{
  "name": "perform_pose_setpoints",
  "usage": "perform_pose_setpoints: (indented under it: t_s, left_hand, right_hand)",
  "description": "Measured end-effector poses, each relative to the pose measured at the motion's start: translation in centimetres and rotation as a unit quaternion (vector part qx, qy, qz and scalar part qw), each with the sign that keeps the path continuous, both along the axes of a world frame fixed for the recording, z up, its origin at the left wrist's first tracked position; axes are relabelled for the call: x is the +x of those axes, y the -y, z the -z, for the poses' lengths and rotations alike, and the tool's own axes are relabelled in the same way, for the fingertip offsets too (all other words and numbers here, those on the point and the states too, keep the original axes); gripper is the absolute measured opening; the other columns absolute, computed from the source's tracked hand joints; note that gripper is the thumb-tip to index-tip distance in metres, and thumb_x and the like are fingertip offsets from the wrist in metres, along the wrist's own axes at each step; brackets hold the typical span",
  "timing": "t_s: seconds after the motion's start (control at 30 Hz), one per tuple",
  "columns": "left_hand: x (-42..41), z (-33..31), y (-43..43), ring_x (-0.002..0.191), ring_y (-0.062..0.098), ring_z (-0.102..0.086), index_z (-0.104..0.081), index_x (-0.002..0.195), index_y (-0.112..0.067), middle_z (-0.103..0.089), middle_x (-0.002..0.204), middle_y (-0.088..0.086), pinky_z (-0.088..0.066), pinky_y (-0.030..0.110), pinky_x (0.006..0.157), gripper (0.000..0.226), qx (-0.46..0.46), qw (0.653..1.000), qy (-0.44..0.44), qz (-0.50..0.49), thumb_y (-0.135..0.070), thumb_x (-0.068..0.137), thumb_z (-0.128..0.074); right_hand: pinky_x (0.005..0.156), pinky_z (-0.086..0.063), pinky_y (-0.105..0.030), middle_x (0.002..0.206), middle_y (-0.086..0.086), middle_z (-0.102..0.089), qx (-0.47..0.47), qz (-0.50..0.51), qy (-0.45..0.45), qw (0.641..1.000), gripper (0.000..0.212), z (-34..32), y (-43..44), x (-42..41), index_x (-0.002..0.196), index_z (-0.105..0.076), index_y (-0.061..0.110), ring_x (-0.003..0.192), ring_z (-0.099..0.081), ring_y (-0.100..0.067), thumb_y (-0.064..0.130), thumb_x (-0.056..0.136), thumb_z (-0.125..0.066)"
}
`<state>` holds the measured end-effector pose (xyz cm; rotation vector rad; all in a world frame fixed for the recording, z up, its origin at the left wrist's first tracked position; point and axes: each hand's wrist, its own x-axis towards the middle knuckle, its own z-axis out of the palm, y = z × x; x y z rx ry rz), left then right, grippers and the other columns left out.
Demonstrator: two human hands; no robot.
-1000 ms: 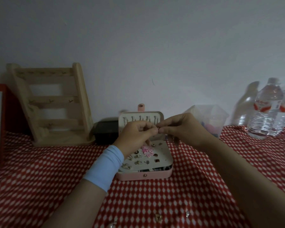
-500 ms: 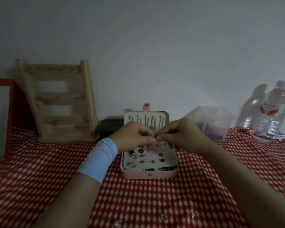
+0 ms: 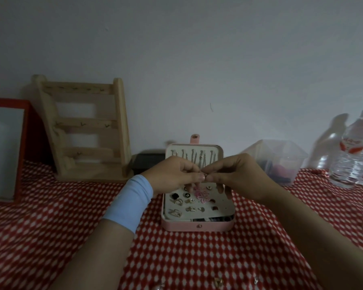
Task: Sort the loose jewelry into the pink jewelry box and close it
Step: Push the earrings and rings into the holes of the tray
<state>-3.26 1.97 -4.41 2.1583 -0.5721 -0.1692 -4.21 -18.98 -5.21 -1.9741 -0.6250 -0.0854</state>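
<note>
The pink jewelry box (image 3: 197, 226) stands open on the red patterned cloth, its lid upright with chains hanging inside. Several rings, studs and a pink flower piece (image 3: 201, 194) lie on its pale insert. Above the box my left hand (image 3: 174, 174) and my right hand (image 3: 237, 175) meet fingertip to fingertip, both pinching one tiny earring (image 3: 205, 174). A light blue band wraps my left wrist. Loose jewelry pieces (image 3: 218, 281) lie on the cloth at the near edge.
A wooden ladder-shaped jewelry stand (image 3: 86, 130) leans at the back left beside a red-framed board (image 3: 6, 151). A small black box (image 3: 148, 163) sits behind the pink one. A clear plastic tub (image 3: 277, 162) and water bottles (image 3: 356, 151) stand at the right.
Both hands stay pinched together over the box, sinking slightly toward it. The camera view has shifted a little to the left, so the bottles sit nearer the right edge.
</note>
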Motion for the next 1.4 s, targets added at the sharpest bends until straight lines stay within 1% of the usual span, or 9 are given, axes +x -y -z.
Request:
perform_pose_setpoints:
  t_s: [0.1, 0.23, 0.4, 0.5, 0.63, 0.8, 1.0, 1.2, 1.4]
  left_hand:
    - [0.1, 0.1, -0.3, 0.057, -0.003, -0.059, -0.072, 0.083, -0.014, -0.067, 0.063, -0.012, -0.040, 0.006, 0.054, 0.019, -0.006, 1.000, -0.016, 0.004, -0.026, 0.094, -0.063]
    - [0.4, 0.3, -0.3, 0.067, 0.004, -0.064, -0.073, 0.087, -0.016, -0.070, 0.071, -0.010, -0.043, 0.008, 0.057, 0.014, -0.032, 0.999, -0.029, 0.000, -0.024, 0.093, -0.064]
    - [0.7, 0.7, -0.7, 0.085, -0.001, -0.064, -0.075, 0.093, -0.025, -0.071, 0.089, -0.015, -0.051, 0.020, 0.084, 0.007, 0.047, 0.996, 0.059, -0.046, -0.026, 0.087, -0.071]
    - [0.2, 0.9, -1.0, 0.082, -0.005, -0.064, -0.077, 0.091, -0.028, -0.071, 0.086, -0.018, -0.050, 0.015, 0.079, 0.009, 0.106, 0.992, 0.065, -0.024, -0.024, 0.084, -0.074]
    - [-0.2, 1.2, -1.1, 0.082, -0.004, -0.063, -0.079, 0.091, -0.028, -0.072, 0.087, -0.017, -0.046, 0.010, 0.072, 0.011, 0.165, 0.984, 0.060, -0.020, -0.022, 0.083, -0.075]
    - [-0.2, 1.6, -0.9, 0.083, -0.006, -0.058, -0.078, 0.096, -0.030, -0.070, 0.092, -0.019, -0.042, 0.011, 0.076, 0.014, 0.194, 0.979, 0.058, -0.005, -0.023, 0.084, -0.072]
    - [-0.2, 1.4, -0.8, 0.075, -0.009, -0.053, -0.077, 0.101, -0.029, -0.061, 0.087, -0.020, -0.035, 0.003, 0.067, 0.018, 0.213, 0.975, 0.069, 0.005, -0.023, 0.085, -0.071]
    - [0.1, 1.6, -0.7, 0.075, -0.001, -0.053, -0.076, 0.104, -0.029, -0.057, 0.088, -0.015, -0.035, 0.006, 0.063, 0.021, 0.233, 0.968, 0.092, -0.009, -0.028, 0.084, -0.073]
    - [-0.5, 1.6, -0.5, 0.075, -0.004, -0.051, -0.076, 0.097, -0.031, -0.054, 0.084, -0.022, -0.038, 0.009, 0.069, 0.013, 0.193, 0.975, 0.102, -0.032, -0.027, 0.085, -0.073]
  right_hand:
    - [0.050, -0.057, -0.029, 0.081, -0.007, -0.078, 0.004, -0.007, -0.006, 1.000, 0.016, 0.0, 0.0, 0.1, 0.099, -0.080, 0.010, 0.057, -0.064, -0.022, 0.009, 0.084, -0.076]
    - [0.051, -0.058, -0.032, 0.076, -0.007, -0.077, -0.002, 0.018, 0.001, 1.000, 0.013, -0.1, -0.1, 0.2, 0.094, -0.081, 0.014, 0.056, -0.063, -0.025, 0.014, 0.081, -0.078]
    - [0.057, -0.054, -0.016, 0.067, 0.019, -0.072, -0.155, 0.053, 0.052, 0.985, 0.012, 0.3, -0.1, 0.3, 0.091, -0.080, 0.027, 0.053, -0.063, -0.003, 0.019, 0.082, -0.080]
    - [0.065, -0.047, -0.005, 0.075, 0.024, -0.066, -0.260, 0.019, 0.114, 0.959, 0.016, 0.7, -0.7, 0.3, 0.097, -0.081, 0.026, 0.067, -0.064, 0.006, 0.020, 0.082, -0.081]
    - [0.068, -0.041, -0.003, 0.084, 0.022, -0.062, -0.335, -0.007, 0.157, 0.929, 0.019, 1.2, -1.3, 0.7, 0.103, -0.080, 0.032, 0.070, -0.055, 0.007, 0.024, 0.087, -0.077]
    - [0.071, -0.040, -0.003, 0.096, 0.013, -0.069, -0.371, -0.014, 0.176, 0.912, 0.019, 1.0, -1.5, 0.5, 0.108, -0.079, 0.033, 0.078, -0.058, 0.000, 0.026, 0.091, -0.072]
    - [0.073, -0.043, -0.006, 0.099, 0.011, -0.069, -0.405, -0.032, 0.177, 0.897, 0.019, 1.1, -1.6, 0.7, 0.109, -0.078, 0.033, 0.083, -0.061, -0.003, 0.028, 0.093, -0.070]
    - [0.084, -0.055, -0.025, 0.107, 0.015, -0.066, -0.448, -0.015, 0.176, 0.877, 0.019, 0.8, -1.9, 0.0, 0.111, -0.074, 0.040, 0.094, -0.060, -0.003, 0.038, 0.096, -0.063]
    - [0.081, -0.051, -0.020, 0.111, 0.014, -0.065, -0.437, 0.029, 0.182, 0.880, 0.021, 0.8, -2.2, -0.2, 0.113, -0.074, 0.039, 0.092, -0.057, -0.003, 0.037, 0.095, -0.064]
